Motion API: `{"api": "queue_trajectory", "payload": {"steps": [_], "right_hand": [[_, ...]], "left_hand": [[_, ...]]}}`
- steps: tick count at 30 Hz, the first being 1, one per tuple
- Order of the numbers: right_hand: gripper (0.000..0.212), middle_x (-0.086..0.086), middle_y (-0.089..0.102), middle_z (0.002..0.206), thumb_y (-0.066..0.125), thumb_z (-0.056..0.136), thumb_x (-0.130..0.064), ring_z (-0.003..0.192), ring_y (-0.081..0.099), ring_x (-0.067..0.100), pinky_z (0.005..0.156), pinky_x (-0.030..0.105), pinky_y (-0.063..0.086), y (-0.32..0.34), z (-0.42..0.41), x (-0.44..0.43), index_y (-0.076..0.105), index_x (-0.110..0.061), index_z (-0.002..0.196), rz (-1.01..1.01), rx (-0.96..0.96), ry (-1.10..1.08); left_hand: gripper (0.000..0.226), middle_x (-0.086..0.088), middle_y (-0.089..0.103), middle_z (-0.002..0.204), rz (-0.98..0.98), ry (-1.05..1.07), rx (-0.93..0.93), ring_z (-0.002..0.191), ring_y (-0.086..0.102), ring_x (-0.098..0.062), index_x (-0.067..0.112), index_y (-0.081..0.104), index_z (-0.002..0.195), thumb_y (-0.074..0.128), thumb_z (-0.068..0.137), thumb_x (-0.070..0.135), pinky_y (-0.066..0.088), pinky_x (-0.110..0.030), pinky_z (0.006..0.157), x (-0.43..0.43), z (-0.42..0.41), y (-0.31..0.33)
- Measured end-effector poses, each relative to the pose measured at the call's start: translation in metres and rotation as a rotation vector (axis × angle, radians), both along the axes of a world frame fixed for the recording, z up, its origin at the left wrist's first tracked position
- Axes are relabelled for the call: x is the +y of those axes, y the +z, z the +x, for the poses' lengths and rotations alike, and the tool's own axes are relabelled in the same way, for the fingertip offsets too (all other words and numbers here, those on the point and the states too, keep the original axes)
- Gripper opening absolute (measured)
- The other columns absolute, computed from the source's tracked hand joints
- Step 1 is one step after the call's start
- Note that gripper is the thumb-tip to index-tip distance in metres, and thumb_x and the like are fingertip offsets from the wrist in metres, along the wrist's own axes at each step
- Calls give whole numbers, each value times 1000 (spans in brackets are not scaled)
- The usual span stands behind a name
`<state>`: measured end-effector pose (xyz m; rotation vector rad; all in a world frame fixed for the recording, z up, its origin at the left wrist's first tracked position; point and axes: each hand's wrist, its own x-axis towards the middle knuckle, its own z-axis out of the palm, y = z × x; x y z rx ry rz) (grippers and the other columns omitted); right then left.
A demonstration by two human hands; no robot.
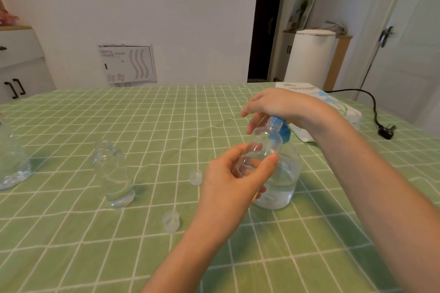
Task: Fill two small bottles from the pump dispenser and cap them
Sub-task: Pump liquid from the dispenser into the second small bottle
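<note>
Your left hand (235, 173) pinched the small clear plastic bottle (266, 140), right of centre, against the blue-headed clear pump dispenser (289, 171); your right hand (283, 107) draped loose fingers (252, 123) over its head. A misaligned neck risked spilling onto the tabletop (142, 126).

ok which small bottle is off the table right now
The small bottle gripped in the left hand, tilted toward the pump dispenser; the other bottle stands on the tablecloth.
</note>
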<state>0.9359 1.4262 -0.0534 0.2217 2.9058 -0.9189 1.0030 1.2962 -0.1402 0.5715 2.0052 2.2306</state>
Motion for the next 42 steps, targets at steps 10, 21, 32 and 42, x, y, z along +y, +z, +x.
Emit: {"api": "queue_trajectory", "payload": {"steps": [10,21,32,42], "right_hand": [[31,10,58,131,48,96,-22,117,56,30,102,43,45,-5,2,1,62,-13,122,-21,21,-8],[31,12,66,115,52,93,-28,110,60,30,91,43,49,2,-2,1,59,-13,119,20,-3,1],[30,16,67,115,55,92,-23,109,63,34,90,41,49,-7,0,3,62,-8,118,-77,4,-20],[37,16,65,120,45,97,-26,114,58,33,97,45,45,7,2,0,57,-2,123,80,35,-9]], "left_hand": [[19,-7,71,77,-11,-2,-8,48,57,-6,30,66,93,71,75,29,45,-15,45,-1,0,-2],[24,-10,70,83,-16,3,2,50,60,-8,28,65,99,71,75,30,44,-15,45,0,1,1],[18,-5,70,75,-21,-6,-10,48,58,-5,31,67,92,71,75,30,42,-14,44,0,1,-2],[25,-1,71,79,-5,2,-7,52,62,-8,30,66,98,71,73,33,43,-12,45,0,1,0]]}}
